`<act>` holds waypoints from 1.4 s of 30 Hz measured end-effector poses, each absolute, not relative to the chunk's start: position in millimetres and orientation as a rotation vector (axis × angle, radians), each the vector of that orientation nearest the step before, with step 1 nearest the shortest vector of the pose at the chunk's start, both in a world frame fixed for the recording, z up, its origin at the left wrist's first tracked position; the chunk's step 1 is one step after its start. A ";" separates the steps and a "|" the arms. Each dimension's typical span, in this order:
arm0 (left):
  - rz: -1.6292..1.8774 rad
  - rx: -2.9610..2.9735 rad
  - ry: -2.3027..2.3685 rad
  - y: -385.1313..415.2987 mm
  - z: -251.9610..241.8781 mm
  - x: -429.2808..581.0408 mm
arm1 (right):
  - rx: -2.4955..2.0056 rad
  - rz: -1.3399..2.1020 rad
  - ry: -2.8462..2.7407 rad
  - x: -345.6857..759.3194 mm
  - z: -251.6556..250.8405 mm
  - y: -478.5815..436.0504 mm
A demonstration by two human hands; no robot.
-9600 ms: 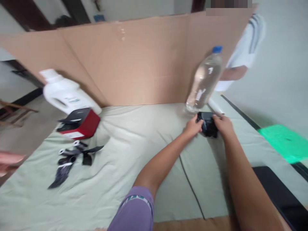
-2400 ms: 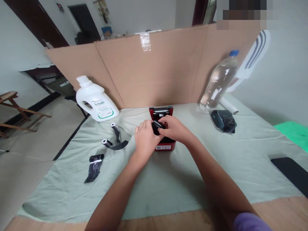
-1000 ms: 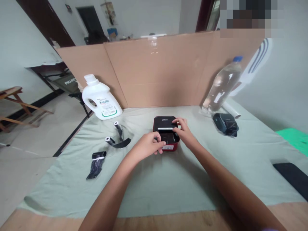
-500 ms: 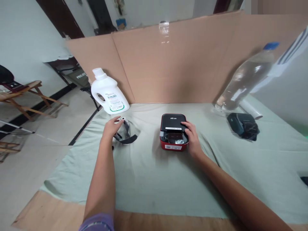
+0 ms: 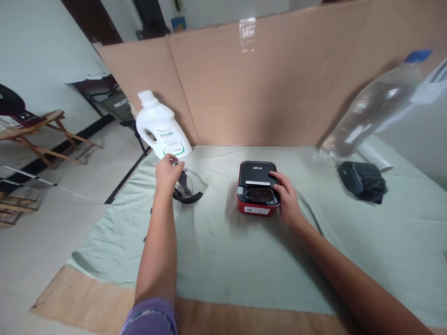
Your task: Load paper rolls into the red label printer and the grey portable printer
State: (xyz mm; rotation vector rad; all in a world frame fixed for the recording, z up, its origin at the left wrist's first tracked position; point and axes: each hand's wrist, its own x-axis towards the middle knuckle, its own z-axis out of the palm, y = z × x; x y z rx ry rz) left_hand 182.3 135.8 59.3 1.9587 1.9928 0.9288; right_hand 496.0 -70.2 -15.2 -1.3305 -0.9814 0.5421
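While we look down from the head view, our left hand [image 5: 168, 173] is stretched to the far-left part of the cloth [image 5: 244, 251], just in front of the detergent jug [image 5: 161, 126]. Its fingers [image 5: 173, 161] are curled down over the white-cored end of the ribbon roll [image 5: 188, 194]. The back of the hand hides the grip, so we cannot tell whether they are pinched shut. The roll's black tail runs from the fingertips toward us and to the right, lying loose on the cloth.

Our right hand [image 5: 287, 199] rests on the right side of the label printer [image 5: 256, 186]. Its fingers [image 5: 276, 177] are loosely apart on the lid edge, not clamped. The printer sits mid-counter, square to us, well apart from the roll and to its right. The left hand is the nearer one to the roll.

Further right are the water bottle [image 5: 370, 111] and a black pouch [image 5: 363, 181]. The cardboard screen [image 5: 272, 83] stands behind, and the bare counter [image 5: 87, 298] edge is nearest us.
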 end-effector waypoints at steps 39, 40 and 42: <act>0.562 1.180 0.966 21.6 20.5 308.7 | -1.196 0.803 -0.763 493.6 -30.5 -60.9; 0.578 1.174 0.969 19.2 20.3 308.6 | -1.196 0.786 -0.784 493.3 -30.9 -61.1; 0.620 1.176 1.000 15.2 20.0 311.3 | -1.212 0.742 -0.817 493.6 -31.6 -61.3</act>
